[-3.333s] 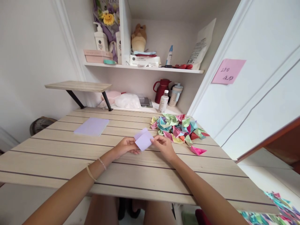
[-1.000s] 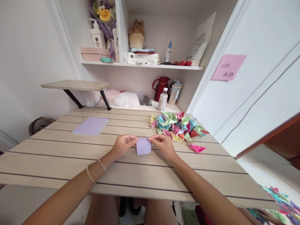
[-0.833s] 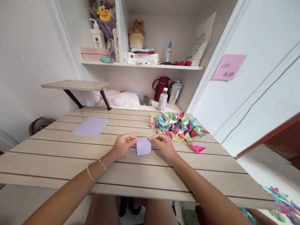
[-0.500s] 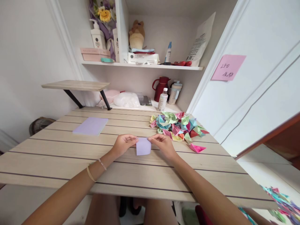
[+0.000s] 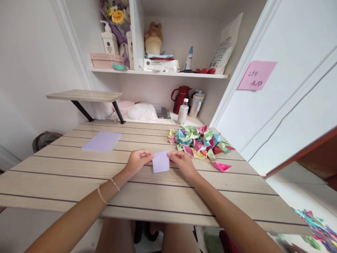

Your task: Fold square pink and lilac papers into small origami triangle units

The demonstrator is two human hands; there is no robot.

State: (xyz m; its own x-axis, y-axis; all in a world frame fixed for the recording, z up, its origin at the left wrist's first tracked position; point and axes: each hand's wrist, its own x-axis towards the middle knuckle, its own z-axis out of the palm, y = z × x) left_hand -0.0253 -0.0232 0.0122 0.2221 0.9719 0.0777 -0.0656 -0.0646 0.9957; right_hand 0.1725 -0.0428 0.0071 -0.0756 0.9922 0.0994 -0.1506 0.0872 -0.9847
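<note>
A small folded lilac paper (image 5: 160, 162) lies on the slatted wooden table (image 5: 79, 172) in front of me. My left hand (image 5: 138, 161) pinches its left edge with curled fingers. My right hand (image 5: 181, 161) pinches its right edge the same way. Both hands rest on the tabletop. A stack of lilac sheets (image 5: 102, 141) lies further left on the table.
A heap of colourful folded paper boats (image 5: 200, 141) sits at the right, with one pink boat (image 5: 221, 166) apart from it. A red jug (image 5: 180, 98), a bottle (image 5: 183, 112) and cups stand behind. More folded papers (image 5: 316, 226) show at the lower right.
The paper was held up and half open 3.3 s ago; now it lies flat and folded on the table. Over the last second my hands hardly moved.
</note>
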